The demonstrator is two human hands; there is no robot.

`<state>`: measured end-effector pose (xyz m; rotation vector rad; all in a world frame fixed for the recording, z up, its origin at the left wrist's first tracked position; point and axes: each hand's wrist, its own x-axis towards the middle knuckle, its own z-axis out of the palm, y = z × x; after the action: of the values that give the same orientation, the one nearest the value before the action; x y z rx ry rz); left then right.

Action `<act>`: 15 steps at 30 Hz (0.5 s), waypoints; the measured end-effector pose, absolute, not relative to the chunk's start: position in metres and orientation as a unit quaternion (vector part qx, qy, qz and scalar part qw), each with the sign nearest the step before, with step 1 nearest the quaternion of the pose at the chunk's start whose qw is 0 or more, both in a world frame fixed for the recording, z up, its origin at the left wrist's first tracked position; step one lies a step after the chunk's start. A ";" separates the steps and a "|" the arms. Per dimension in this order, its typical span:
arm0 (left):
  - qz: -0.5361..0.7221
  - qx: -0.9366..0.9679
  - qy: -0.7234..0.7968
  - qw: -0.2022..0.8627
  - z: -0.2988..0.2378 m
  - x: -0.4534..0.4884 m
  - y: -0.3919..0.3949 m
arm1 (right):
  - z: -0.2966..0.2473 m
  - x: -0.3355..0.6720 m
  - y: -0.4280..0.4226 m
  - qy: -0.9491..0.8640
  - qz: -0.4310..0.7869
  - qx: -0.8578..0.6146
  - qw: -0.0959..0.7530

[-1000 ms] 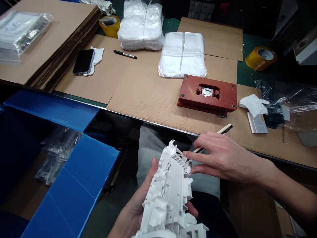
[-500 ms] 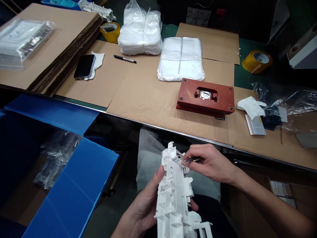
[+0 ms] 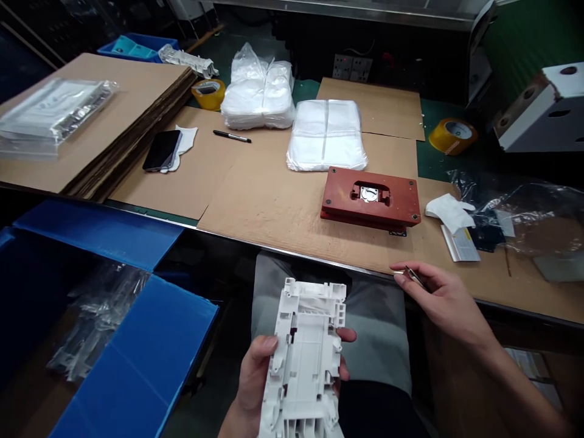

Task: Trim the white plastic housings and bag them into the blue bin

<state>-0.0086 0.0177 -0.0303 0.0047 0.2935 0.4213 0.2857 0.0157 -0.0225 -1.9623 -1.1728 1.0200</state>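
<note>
A long white moulded-plastic frame (image 3: 310,359) is being held above a grey-trousered lap (image 3: 374,334), just short of the cardboard-covered bench (image 3: 260,201), by the left hand (image 3: 255,371), closed around both long sides. A slim dark tool (image 3: 414,278) is being pinched by the right hand (image 3: 449,298), apart from the frame. A fall is perhaps being risked by the one-handed grip, and snapped tabs by any hard squeezing. Ribs, slots and thin clips are being displayed along the frame's flat central channel.

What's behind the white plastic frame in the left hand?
Grey trousers show beyond the white plastic frame, and fingertips of the left hand at its right edge. Its far side is hidden from view.
</note>
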 end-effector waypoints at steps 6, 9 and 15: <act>0.190 0.006 0.180 0.965 -0.025 -0.010 0.016 | -0.036 0.309 -0.015 -0.388 0.395 -0.754 0.354; 0.181 0.143 0.344 0.910 -0.022 -0.006 0.016 | -0.049 0.349 -0.052 -0.306 0.351 -0.794 0.392; 0.088 0.775 0.479 0.404 -0.070 0.007 0.035 | -0.100 0.461 -0.169 -0.060 0.150 -0.925 0.345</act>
<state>0.0074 0.0354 -0.0699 1.9567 1.2085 0.2231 0.4615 -0.1690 -0.0998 -2.4016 -0.1559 0.3902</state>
